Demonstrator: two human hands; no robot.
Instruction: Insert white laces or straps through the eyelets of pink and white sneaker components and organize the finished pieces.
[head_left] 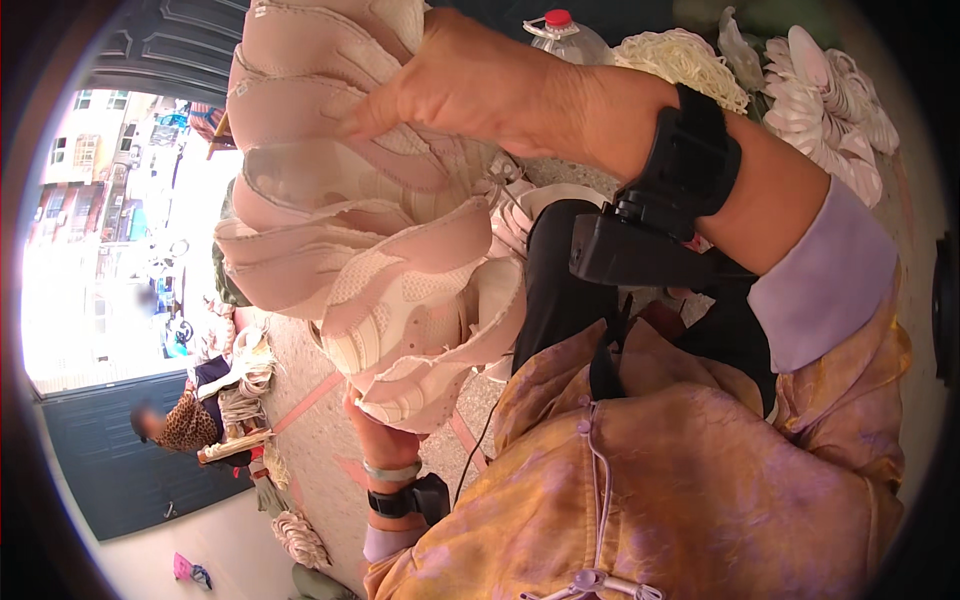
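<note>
A fanned-out stack of pale pink and white shoe uppers (350, 190) hangs before me in several overlapping layers. My right hand (470, 85) grips its upper end, with the thumb pressed on the outside of one upper. The other right fingers go out of sight behind the stack. At the lower end, my left hand (375, 415) holds the bottom uppers from below. Most of its fingers are hidden by them. Each wrist carries a black strapped-on device.
Bundles of white shoe pieces (825, 110), a pile of cream cords (680, 62) and a red-capped clear bottle (565, 40) are at the upper right. Another person (185, 420) sits beside bundles at the left, near a dark door (130, 460). A bright street opening lies beyond.
</note>
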